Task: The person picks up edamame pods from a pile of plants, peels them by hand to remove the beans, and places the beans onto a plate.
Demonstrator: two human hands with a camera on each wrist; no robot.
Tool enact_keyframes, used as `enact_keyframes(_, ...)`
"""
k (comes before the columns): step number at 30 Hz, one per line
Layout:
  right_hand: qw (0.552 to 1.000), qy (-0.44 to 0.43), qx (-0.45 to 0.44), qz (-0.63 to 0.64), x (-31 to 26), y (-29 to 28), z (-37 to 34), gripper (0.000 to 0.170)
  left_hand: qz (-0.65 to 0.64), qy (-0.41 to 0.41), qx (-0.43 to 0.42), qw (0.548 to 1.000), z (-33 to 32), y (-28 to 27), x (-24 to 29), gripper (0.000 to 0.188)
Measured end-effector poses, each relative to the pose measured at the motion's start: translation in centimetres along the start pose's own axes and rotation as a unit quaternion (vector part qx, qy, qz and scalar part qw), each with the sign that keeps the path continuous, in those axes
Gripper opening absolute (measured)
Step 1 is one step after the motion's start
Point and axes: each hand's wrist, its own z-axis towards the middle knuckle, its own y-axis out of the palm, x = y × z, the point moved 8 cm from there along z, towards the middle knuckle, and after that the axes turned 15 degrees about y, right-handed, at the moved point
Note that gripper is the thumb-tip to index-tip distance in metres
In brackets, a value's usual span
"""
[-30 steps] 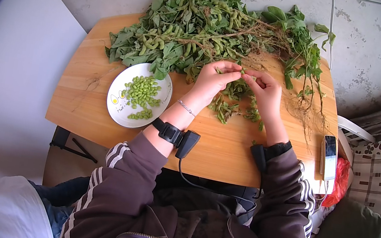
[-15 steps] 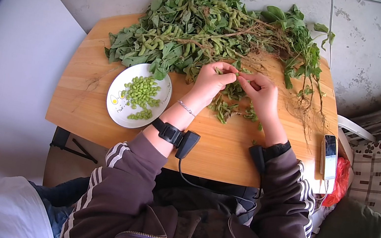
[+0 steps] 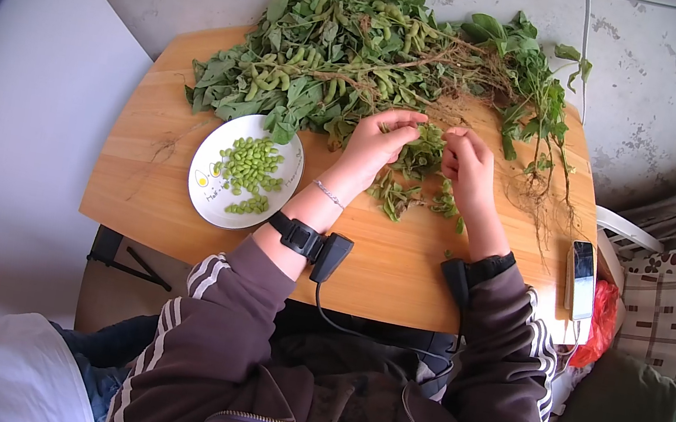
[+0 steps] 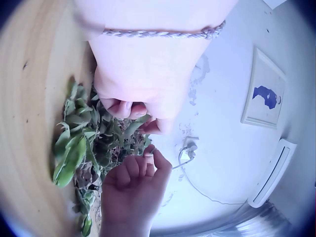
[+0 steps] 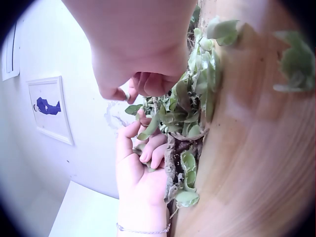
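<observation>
My left hand curls its fingers round green soybean pods, and part of them is hidden in the palm. A short gap away, my right hand pinches a small green piece between thumb and forefinger; whether it is a bean or a bit of pod, I cannot tell. Split pod shells lie on the table beneath both hands. Left of the left forearm stands a white plate with shelled green beans on it.
A large heap of soybean plants with leaves, pods and roots covers the back of the wooden table. A phone with a cable lies at the right edge. A person in a white top is at the lower left.
The fingertips of both hands were together at a green pod. Now they are apart: the right hand has drawn off to the right, while the left has barely moved.
</observation>
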Motion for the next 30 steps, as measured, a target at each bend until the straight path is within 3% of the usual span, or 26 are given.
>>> enact_keyframes(3,0.972,0.079,-0.078,0.208,1.0,0.4,0.5,0.016,-0.013,-0.006,0.007,1.0,0.1,0.0,-0.2,0.022)
enact_keyframes(6,0.972,0.105,-0.056,0.205,1.1,0.4,0.4,0.024,-0.019,-0.001,0.019,1.0,0.2,-0.1,-0.2,0.022)
enact_keyframes(9,0.991,0.11,-0.012,0.075,1.4,0.3,0.6,0.028,-0.028,0.002,0.017,0.999,0.2,-0.1,-0.1,0.022)
enact_keyframes(12,0.992,0.113,-0.037,0.031,1.5,0.8,0.5,0.032,-0.028,0.002,0.024,0.999,0.2,-0.3,-0.2,0.022)
enact_keyframes(15,0.991,0.096,-0.025,-0.092,1.5,0.9,0.4,0.031,-0.032,0.013,0.032,0.999,0.3,-0.3,0.0,0.023)
enact_keyframes(23,0.994,0.076,-0.021,-0.078,1.3,1.1,0.2,0.023,0.014,0.013,-0.008,1.0,0.2,0.3,-0.2,0.02)
enact_keyframes(30,0.985,0.08,-0.036,-0.151,1.3,1.8,-0.2,0.022,-0.019,0.084,0.129,0.988,0.6,-2.4,0.5,0.018)
